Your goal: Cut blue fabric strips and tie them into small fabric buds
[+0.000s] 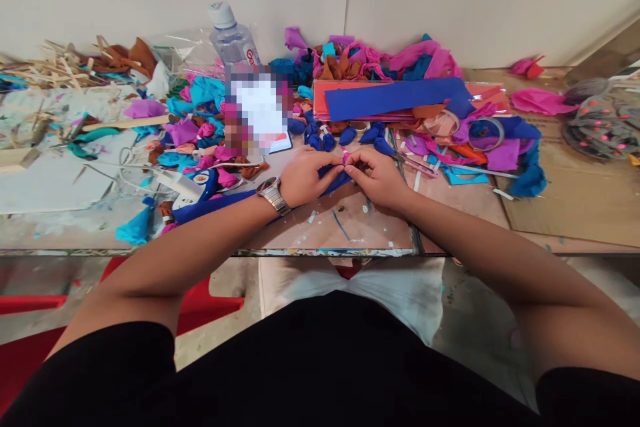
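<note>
Both my hands meet at the middle of the work table (350, 227). My left hand (303, 177), with a metal wristwatch (273, 195) on the wrist, is closed around a small piece of dark blue crepe paper (335, 181). My right hand (377, 177) pinches the same piece from the right, where a bit of pink (345, 158) shows between the fingertips. Just beyond the hands lie several small twisted blue paper buds (345, 137).
Heaps of pink, blue, cyan and brown crepe paper (380, 60) cover the back of the table. A long blue sheet (395, 99), tape rolls (483, 133), a water bottle (233, 37), a glue gun (193, 187) and wood sticks (50, 67) lie around. A wall stands behind.
</note>
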A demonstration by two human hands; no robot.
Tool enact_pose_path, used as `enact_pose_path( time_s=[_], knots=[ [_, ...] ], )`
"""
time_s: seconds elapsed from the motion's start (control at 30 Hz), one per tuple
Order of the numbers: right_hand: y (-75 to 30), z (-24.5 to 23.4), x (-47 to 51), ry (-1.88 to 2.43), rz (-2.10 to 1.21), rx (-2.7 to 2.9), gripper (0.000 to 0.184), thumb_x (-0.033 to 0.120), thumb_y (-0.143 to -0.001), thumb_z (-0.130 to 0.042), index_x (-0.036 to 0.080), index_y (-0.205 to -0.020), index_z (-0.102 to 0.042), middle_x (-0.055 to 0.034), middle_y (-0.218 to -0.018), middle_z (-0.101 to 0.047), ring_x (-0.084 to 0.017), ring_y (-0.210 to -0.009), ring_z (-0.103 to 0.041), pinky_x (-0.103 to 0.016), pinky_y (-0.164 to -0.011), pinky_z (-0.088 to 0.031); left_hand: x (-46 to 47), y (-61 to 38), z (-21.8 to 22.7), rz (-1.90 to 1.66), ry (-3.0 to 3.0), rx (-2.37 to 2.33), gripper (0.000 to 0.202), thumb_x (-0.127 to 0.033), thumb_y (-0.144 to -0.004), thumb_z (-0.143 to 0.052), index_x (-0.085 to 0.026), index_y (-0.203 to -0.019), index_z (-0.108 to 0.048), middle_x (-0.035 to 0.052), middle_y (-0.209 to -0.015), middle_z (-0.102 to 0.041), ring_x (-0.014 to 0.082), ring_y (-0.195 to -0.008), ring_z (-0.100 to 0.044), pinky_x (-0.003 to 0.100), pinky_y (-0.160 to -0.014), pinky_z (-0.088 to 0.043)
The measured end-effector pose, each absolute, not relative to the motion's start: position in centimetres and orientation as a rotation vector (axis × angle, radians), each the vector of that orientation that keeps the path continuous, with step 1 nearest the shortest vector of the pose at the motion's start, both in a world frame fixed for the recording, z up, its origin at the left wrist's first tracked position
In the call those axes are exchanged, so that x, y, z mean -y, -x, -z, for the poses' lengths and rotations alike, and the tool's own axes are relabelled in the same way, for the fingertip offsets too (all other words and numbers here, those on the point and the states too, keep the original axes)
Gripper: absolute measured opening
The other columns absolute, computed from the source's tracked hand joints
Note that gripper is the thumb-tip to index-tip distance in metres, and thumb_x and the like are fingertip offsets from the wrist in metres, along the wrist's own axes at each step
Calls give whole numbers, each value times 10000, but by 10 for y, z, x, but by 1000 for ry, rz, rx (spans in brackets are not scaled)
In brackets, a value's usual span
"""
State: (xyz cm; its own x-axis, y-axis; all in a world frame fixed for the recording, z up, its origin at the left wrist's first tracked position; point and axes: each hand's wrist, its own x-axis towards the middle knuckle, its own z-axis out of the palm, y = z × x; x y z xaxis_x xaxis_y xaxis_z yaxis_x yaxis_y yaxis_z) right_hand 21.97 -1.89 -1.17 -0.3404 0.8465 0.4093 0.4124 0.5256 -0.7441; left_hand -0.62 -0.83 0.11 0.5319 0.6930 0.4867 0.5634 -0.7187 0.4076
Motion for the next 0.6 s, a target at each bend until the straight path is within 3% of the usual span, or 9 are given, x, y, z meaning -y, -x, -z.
enact_pose_path(
  time_s=[0.4,0.6],
  knots=[
    [-220,18,15,1011,-679,1977,248,432,-1061,-594,218,-973,-684,-47,-935,-713,-214,-858,-629,-350,-772,-483,9,6,-4,-932,-2587,-1048,291,-372,-1041,-601,-222,-1103,-841,60,-959,-845,233,-862,-764,389,-876,-523],
    [-223,20,11,1081,-653,1924,212,425,-1000,-695,222,-1015,-751,-43,-928,-756,-215,-810,-633,-347,-727,-482,7,8,-6,-962,-2545,-1118,333,-429,-1040,-587,-216,-1053,-842,68,-954,-843,229,-858,-757,368,-843,-536]
  ],
)
